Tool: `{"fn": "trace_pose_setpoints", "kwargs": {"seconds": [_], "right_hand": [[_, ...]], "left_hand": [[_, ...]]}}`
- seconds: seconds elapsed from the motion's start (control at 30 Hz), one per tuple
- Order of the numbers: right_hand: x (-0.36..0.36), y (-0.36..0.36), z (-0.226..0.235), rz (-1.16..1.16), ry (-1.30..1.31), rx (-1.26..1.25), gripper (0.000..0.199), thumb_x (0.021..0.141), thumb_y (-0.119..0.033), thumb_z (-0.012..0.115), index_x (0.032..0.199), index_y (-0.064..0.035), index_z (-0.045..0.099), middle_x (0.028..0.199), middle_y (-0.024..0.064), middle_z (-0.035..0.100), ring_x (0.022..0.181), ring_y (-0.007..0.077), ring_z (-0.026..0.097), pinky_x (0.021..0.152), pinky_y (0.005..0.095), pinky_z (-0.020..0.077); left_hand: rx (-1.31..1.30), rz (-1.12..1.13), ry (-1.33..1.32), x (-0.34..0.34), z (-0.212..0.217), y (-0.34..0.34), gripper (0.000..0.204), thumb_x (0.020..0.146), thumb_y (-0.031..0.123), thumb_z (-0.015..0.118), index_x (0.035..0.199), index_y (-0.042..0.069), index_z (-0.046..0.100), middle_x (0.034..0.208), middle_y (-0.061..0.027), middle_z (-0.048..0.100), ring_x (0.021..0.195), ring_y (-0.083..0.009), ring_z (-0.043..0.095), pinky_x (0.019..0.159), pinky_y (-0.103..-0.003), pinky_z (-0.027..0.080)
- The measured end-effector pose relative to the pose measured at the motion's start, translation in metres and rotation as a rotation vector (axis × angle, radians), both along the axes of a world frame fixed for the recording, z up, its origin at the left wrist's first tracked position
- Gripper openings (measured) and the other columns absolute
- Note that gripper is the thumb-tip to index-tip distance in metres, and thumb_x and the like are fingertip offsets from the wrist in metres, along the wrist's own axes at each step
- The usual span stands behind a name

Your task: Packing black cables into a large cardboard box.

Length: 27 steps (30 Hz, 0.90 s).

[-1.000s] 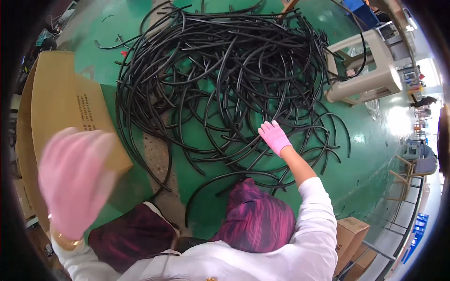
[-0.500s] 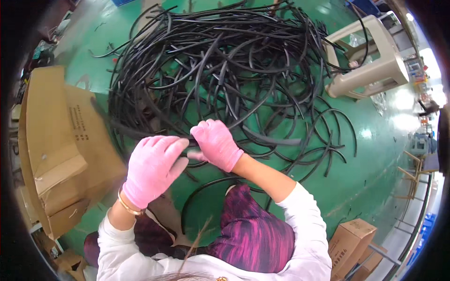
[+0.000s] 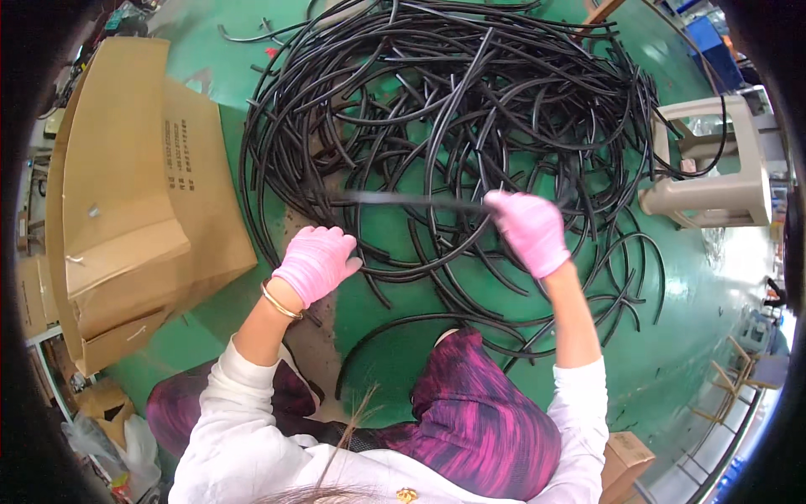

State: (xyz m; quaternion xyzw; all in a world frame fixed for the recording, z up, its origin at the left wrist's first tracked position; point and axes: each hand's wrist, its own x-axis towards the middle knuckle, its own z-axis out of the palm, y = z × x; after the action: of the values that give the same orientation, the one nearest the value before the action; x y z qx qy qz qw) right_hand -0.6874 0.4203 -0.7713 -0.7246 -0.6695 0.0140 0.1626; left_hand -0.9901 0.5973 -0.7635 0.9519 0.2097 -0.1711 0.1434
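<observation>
My right hand, in a pink glove, is closed round a black tube. The tube is smeared by motion and stretches left over the pile. My left hand, also gloved in pink, has its fingers curled in at the near left edge of the pile. Whether anything sits inside that grip is hidden. Beyond both hands spreads a large, tangled pile of black tubes on the green floor.
A tall open cardboard box stands at my left. On the far right a beige plastic stool lies tipped on its side, a tube through it. A smaller carton is at the lower right. My knees are close below the pile.
My hands have moved apart, the right one going off to the right with a tube. My view has shifted, so the pile and box sit differently in the picture.
</observation>
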Motion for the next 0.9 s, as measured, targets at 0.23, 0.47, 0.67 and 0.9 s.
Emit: {"fn": "trace_pose_setpoints", "kwargs": {"seconds": [0.23, 0.47, 0.67, 0.9], "right_hand": [[-0.045, 0.028, 0.084, 0.140, -0.084, -0.020, 0.012, 0.076, -0.014, 0.068, 0.085, -0.0133, 0.059, 0.062, 0.0052, 0.055, 0.055, 0.0250, 0.058, 0.051, 0.0388, 0.0462], [-0.090, -0.008, -0.108, 0.378, -0.213, -0.376, 0.011, 0.083, -0.014, 0.056, 0.081, -0.0140, 0.066, 0.088, 0.0054, 0.062, 0.095, 0.0206, 0.061, 0.085, 0.0360, 0.0451], [-0.080, 0.016, -0.045, 0.029, 0.150, -0.388, 0.010, 0.078, -0.013, 0.064, 0.087, -0.0082, 0.060, 0.073, 0.0150, 0.064, 0.074, 0.0349, 0.066, 0.067, 0.0474, 0.0527], [-0.054, 0.074, -0.011, -0.449, 0.401, -0.331, 0.037, 0.091, -0.034, 0.063, 0.109, -0.0025, 0.057, 0.082, 0.0213, 0.068, 0.079, 0.0414, 0.067, 0.073, 0.0505, 0.0533]], "left_hand": [[0.049, 0.076, 0.161, -0.026, 0.000, 0.023, 0.028, 0.085, 0.034, 0.062, 0.078, 0.007, 0.068, 0.082, -0.0137, 0.065, 0.084, -0.0320, 0.065, 0.077, -0.042, 0.050], [0.055, 0.140, 0.274, -0.025, -0.020, 0.020, 0.038, 0.088, 0.039, 0.057, 0.076, 0.005, 0.071, 0.081, -0.0160, 0.069, 0.082, -0.0337, 0.067, 0.075, -0.042, 0.052], [-0.028, 0.142, 0.207, -0.030, -0.007, 0.030, 0.034, 0.088, 0.036, 0.058, 0.082, 0.005, 0.069, 0.082, -0.0160, 0.068, 0.082, -0.0344, 0.066, 0.077, -0.043, 0.051], [0.067, 0.274, -0.569, -0.004, 0.026, 0.033, 0.008, 0.081, 0.011, 0.069, 0.087, 0.006, 0.066, 0.082, -0.0129, 0.063, 0.079, -0.0327, 0.062, 0.071, -0.042, 0.050]]}}
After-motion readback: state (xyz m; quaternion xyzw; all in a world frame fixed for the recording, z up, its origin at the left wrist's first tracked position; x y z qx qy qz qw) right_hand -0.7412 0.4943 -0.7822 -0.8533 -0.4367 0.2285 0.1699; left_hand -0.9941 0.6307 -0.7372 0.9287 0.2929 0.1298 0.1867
